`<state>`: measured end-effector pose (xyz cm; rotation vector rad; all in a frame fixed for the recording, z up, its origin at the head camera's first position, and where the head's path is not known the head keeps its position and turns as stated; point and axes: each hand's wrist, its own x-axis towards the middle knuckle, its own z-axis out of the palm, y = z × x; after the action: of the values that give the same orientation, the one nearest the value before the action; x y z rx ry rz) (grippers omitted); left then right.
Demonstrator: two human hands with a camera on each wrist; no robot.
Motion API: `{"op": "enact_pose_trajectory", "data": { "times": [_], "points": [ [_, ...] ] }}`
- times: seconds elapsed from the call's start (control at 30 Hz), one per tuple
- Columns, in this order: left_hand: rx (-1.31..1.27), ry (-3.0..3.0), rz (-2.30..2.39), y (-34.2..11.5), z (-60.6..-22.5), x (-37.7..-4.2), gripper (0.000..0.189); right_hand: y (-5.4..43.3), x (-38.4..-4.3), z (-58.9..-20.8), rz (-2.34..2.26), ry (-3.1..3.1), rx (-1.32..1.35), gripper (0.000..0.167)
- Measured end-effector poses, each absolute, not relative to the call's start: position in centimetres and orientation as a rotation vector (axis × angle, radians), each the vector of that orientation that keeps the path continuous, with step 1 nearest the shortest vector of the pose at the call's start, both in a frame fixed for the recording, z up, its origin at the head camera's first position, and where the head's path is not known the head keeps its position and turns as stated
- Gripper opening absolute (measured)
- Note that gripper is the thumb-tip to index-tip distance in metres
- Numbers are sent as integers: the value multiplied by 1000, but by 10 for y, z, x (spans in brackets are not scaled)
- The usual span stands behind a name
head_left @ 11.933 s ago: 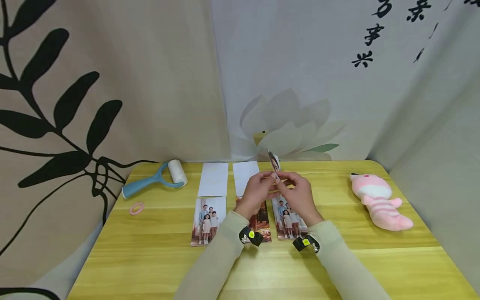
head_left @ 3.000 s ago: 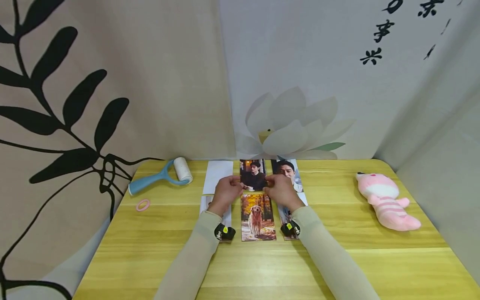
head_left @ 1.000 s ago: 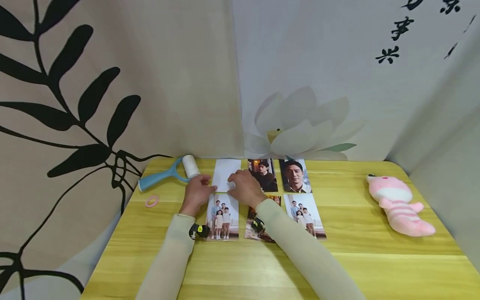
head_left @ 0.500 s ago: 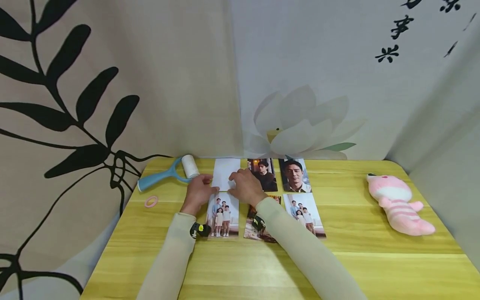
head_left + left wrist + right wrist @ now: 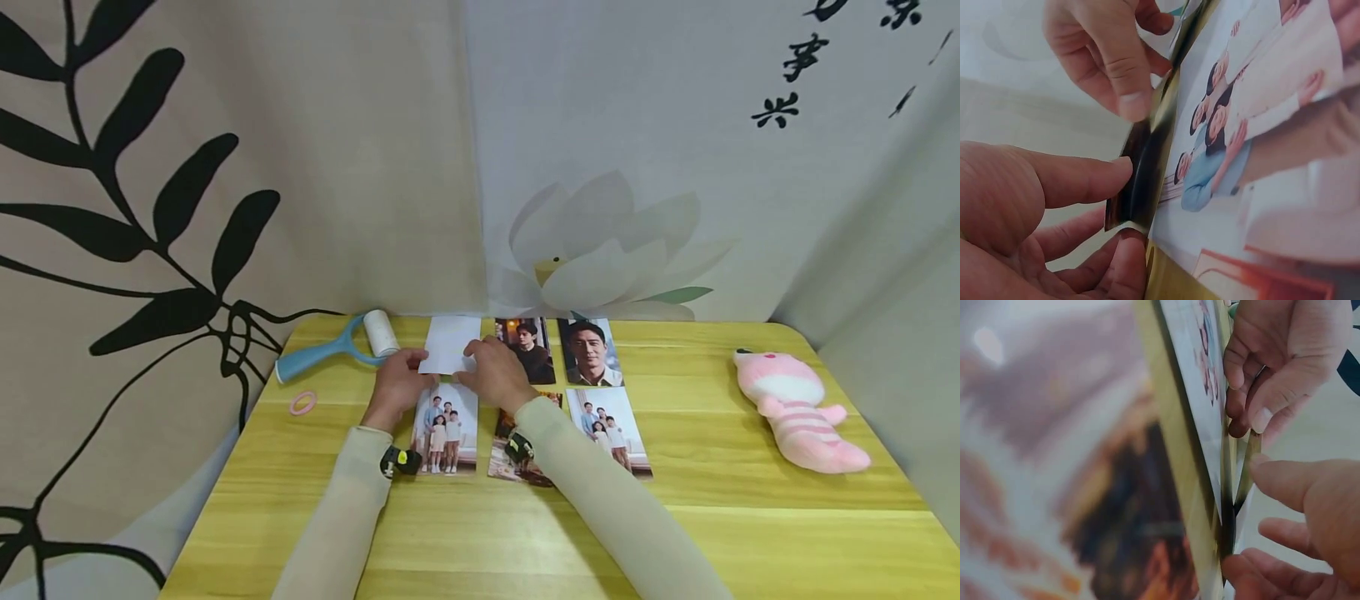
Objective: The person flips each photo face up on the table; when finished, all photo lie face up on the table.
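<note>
My left hand [image 5: 396, 387] and right hand [image 5: 495, 375] pinch the near corners of a photo print [image 5: 452, 340] lying with its blank white back up. Its near edge is raised off the wooden table, and the dark picture side [image 5: 1138, 181] shows from below in the left wrist view. In the right wrist view, thumb and fingers of the right hand [image 5: 1310, 525] straddle that edge. Just in front lies a family photo [image 5: 446, 429], face up. To the right are a photo of a seated person in dark clothes [image 5: 531, 354] and a portrait photo [image 5: 592, 354].
A dog photo [image 5: 502, 458] lies partly under the right forearm, beside a second family photo [image 5: 611, 429]. Behind my left hand sits a blue-handled lint roller [image 5: 322, 354], with a pink ring [image 5: 303, 403] near it. A pink plush toy [image 5: 798, 408] lies at the right.
Earlier, my hands held a photo up at the right column, then worked at the middle one; both now lie picture up. They have moved left, and the white-backed photo's near edge has just lifted.
</note>
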<state>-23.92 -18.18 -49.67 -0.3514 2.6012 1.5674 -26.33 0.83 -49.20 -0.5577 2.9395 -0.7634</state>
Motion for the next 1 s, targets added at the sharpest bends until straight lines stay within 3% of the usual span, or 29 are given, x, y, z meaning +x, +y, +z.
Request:
{"op": "enact_pose_trajectory", "data": {
  "times": [0.33,0.6,0.83,1.0],
  "points": [
    [-363,2578,1611,-181,-496,-237,48,17,-269,-498,-1162,2804,-455,53],
    [-366,2544,1621,-185,-495,-236,50,23,-270,-507,-1613,2542,-245,32],
    [-281,2516,1651,-182,-492,-235,60,27,-269,-500,-1837,2357,-161,29],
    [-221,2500,1684,-179,-486,-235,57,31,-267,-493,-1935,2352,-171,31]
  ]
}}
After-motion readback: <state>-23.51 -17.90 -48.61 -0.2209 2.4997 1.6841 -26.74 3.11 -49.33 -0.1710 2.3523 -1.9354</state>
